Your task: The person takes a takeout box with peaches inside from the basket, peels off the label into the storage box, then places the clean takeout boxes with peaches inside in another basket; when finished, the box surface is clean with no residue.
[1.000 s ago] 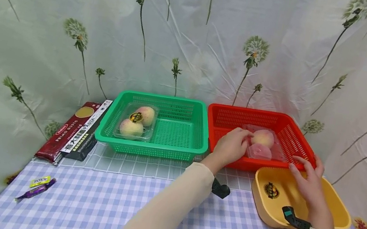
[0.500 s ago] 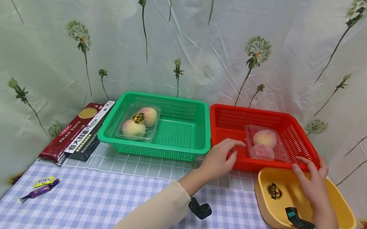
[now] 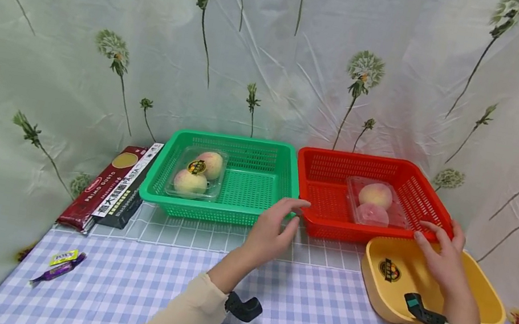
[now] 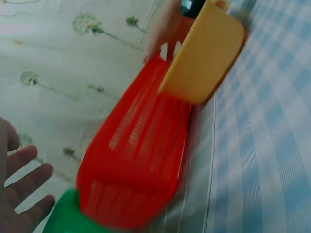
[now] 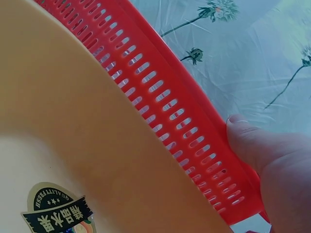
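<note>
My left hand is off the baskets, fingers spread and bent, near the front corner where the green basket and red basket meet. In the left wrist view its fingers hold nothing. My right hand grips the red basket's front right corner, the thumb against the rim in the right wrist view. A clear plastic pack of two peaches lies inside the red basket, to the right. Another peach pack sits in the green basket's left side.
A yellow tub with a black sticker stands before the red basket, under my right forearm. Pasta packets lean left of the green basket. Two small wrapped sweets, one yellow and one purple, lie on the checked cloth.
My left hand has drawn back from the peach pack in the red basket, moving left and toward me. The pack stays in the basket. My right hand remains at the basket's corner.
</note>
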`<state>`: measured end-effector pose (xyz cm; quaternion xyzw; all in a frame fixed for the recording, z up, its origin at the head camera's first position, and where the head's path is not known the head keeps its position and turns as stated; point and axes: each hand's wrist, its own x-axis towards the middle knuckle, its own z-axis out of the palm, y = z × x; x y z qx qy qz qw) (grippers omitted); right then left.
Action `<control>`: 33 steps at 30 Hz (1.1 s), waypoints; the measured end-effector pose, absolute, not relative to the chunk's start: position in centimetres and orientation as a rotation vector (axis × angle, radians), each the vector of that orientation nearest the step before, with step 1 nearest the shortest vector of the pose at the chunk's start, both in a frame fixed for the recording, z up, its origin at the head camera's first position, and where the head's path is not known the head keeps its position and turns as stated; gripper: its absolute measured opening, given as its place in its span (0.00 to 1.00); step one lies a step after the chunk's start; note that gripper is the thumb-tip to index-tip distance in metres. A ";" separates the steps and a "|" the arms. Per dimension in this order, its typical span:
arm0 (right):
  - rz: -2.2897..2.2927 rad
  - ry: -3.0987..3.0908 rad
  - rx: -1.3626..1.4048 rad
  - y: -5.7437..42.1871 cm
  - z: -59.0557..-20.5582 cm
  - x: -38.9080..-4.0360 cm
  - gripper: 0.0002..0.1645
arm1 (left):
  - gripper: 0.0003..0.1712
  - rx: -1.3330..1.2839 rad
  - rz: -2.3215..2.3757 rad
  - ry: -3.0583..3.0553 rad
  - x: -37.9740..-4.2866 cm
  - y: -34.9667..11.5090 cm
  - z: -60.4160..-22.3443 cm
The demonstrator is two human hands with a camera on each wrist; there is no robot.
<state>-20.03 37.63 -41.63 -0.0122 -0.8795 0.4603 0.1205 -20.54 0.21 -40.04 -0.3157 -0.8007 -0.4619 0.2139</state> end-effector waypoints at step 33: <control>1.467 -2.430 0.161 24.0 -35.4 -20.1 0.26 | 0.18 -0.207 -1.369 -2.093 -22.4 -15.2 -39.5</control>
